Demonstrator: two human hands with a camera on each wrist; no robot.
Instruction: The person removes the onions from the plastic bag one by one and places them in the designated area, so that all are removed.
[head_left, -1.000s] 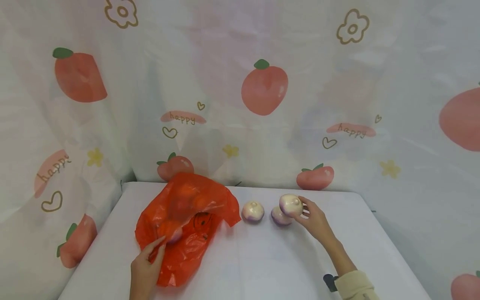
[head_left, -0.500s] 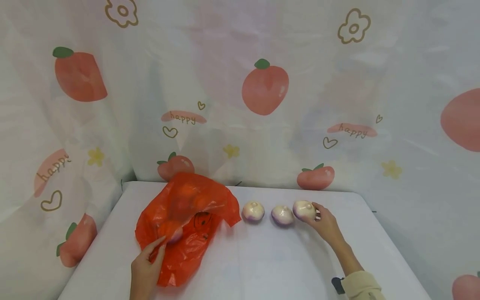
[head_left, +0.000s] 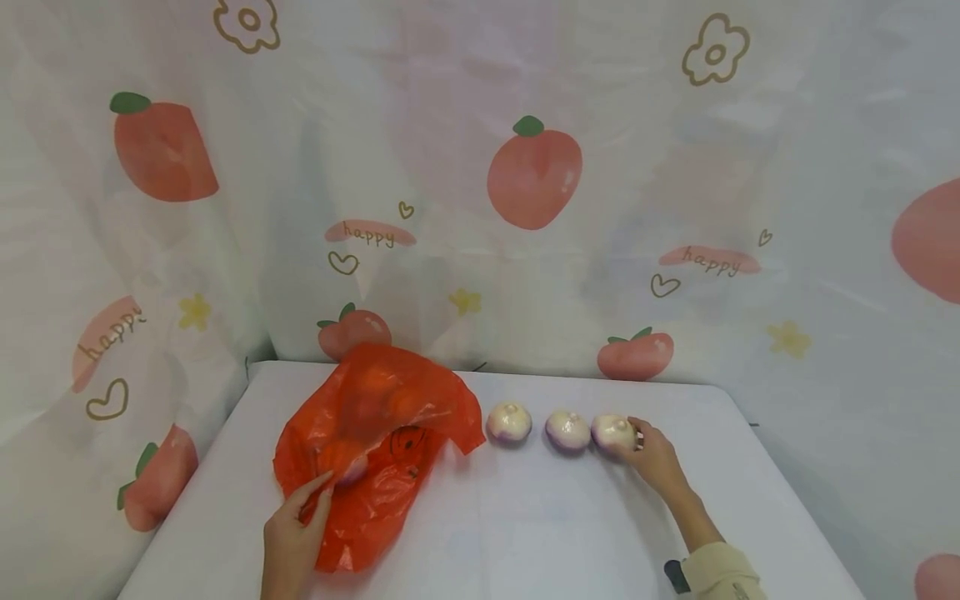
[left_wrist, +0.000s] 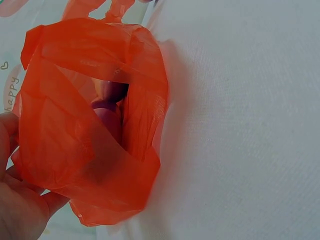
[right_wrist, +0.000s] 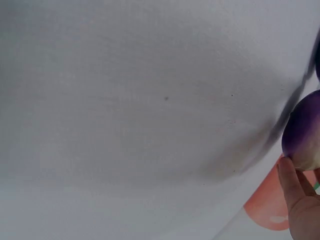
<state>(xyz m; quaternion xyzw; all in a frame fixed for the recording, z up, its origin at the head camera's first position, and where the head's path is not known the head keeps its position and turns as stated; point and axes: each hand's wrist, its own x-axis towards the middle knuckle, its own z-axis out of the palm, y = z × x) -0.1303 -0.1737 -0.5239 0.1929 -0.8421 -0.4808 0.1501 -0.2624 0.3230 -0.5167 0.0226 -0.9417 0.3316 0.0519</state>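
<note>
Three white and purple turnips lie in a row on the white table (head_left: 540, 533): the left one (head_left: 509, 422), the middle one (head_left: 567, 430) and the right one (head_left: 612, 432). My right hand (head_left: 649, 454) holds the right turnip (right_wrist: 302, 134), which rests on the table; my fingers (right_wrist: 292, 187) curl round its side. My left hand (head_left: 291, 533) pinches the near edge of an orange plastic bag (head_left: 371, 446). In the left wrist view the bag (left_wrist: 90, 120) gapes open, with more round produce (left_wrist: 107, 112) inside, next to my left hand (left_wrist: 20, 200).
A curtain (head_left: 480, 183) printed with peaches and flowers hangs behind and beside the table. The table's front half lies bare between my two arms. A cream sleeve (head_left: 720, 575) covers my right forearm.
My right hand carried the third turnip from above the middle one to the right and set it down at the end of the row. The left hand and the bag stayed put.
</note>
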